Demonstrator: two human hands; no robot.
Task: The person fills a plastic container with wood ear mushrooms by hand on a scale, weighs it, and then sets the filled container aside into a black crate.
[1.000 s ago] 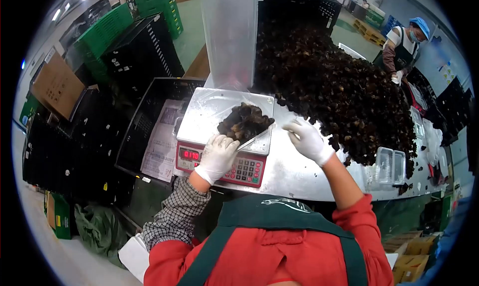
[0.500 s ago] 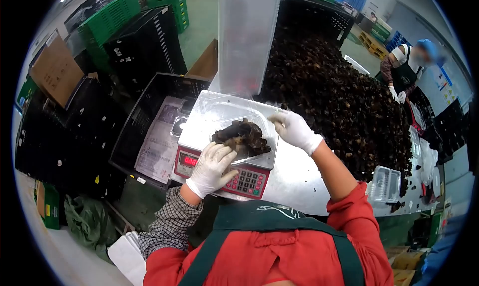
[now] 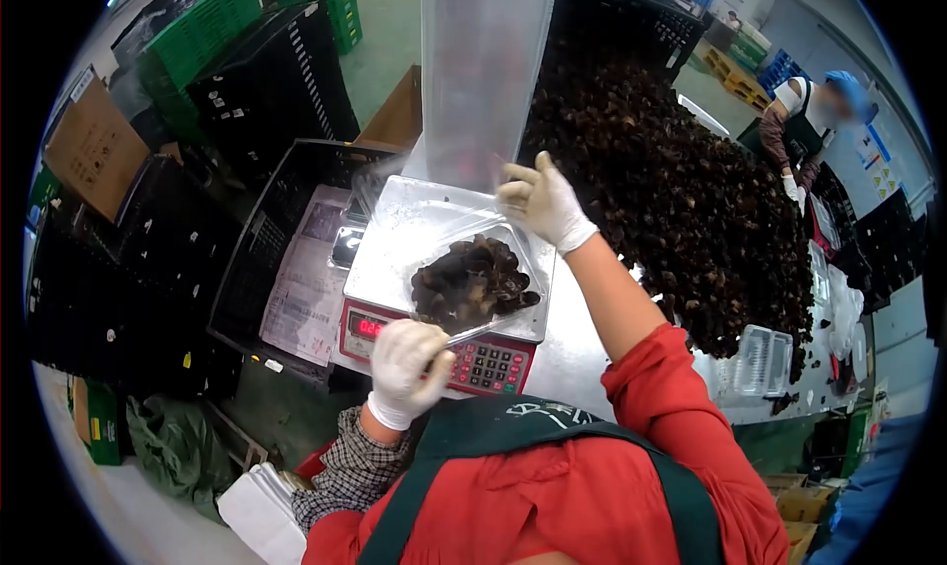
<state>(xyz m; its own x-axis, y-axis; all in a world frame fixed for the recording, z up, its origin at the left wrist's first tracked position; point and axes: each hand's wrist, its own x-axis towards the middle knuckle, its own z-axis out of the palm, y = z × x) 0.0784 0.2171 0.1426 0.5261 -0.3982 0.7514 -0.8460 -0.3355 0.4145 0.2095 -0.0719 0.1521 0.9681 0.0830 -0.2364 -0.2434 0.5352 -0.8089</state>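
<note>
A clear plastic box (image 3: 493, 326) holding dark, wet-looking wood ear mushrooms (image 3: 472, 281) rests on the steel pan of a red digital scale (image 3: 493, 366). My gloved left hand (image 3: 406, 368) is at the box's near left corner, fingers curled over its edge, in front of the keypad and beside the lit red display. My gloved right hand (image 3: 541, 205) is raised over the far right corner of the pan, fingers apart and thumb up. Its fingertips overlap the foot of a tall stack of clear plastic containers (image 3: 483, 82).
A large heap of wood ears (image 3: 651, 190) covers the table to the right, with clear trays (image 3: 762, 360) at its near edge. A black crate (image 3: 247, 269) with printed paper stands left. Black crates and a carton (image 3: 99, 146) lie beyond. A co-worker (image 3: 804, 121) stands far right.
My right hand has moved left and away from me, toward the stack. My left hand has drawn slightly nearer to me and curled. The mushrooms look more spread in the box.
</note>
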